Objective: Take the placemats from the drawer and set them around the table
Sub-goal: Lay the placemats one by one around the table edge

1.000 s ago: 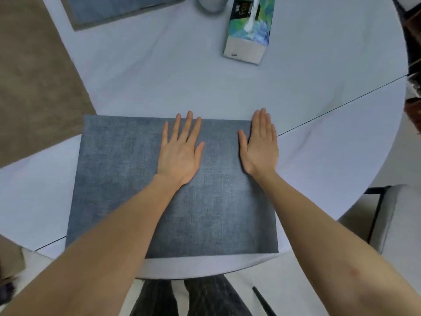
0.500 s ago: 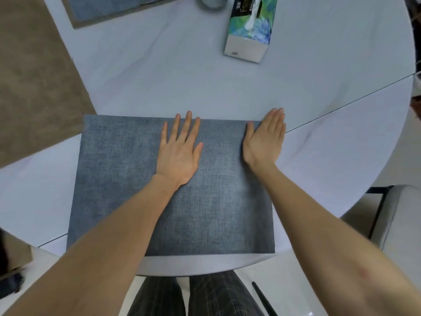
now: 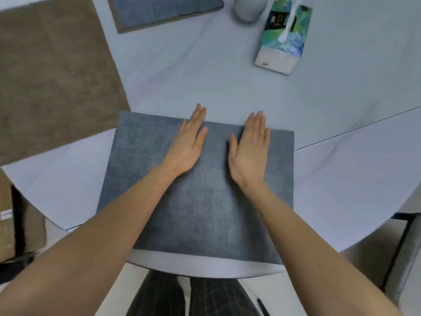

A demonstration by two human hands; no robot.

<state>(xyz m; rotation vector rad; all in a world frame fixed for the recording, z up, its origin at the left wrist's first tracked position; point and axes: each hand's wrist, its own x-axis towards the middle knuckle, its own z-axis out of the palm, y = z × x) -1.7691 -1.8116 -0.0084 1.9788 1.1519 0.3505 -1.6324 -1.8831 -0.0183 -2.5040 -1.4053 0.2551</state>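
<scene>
A blue-grey woven placemat (image 3: 141, 160) lies flat on the round white table (image 3: 205, 76), close to the near edge. My left hand (image 3: 186, 144) rests palm down on the mat's far middle, fingers straight and reaching just past its far edge. My right hand (image 3: 250, 151) lies flat beside it on the right half of the mat, fingers together. A second placemat (image 3: 164, 10) of the same cloth lies at the table's far side, partly cut off by the frame.
A tissue box (image 3: 283, 39) with a flower print stands at the far right of the table, beside a pale round vessel (image 3: 249, 8). A brown rug (image 3: 52, 76) covers the floor at left. A grey chair (image 3: 407, 258) stands at lower right, a cardboard box (image 3: 13, 229) at lower left.
The view has shifted, so the mat sits further right in frame. My right hand has moved from the mat's right edge inward onto the mat. The left hand stays flat on it.
</scene>
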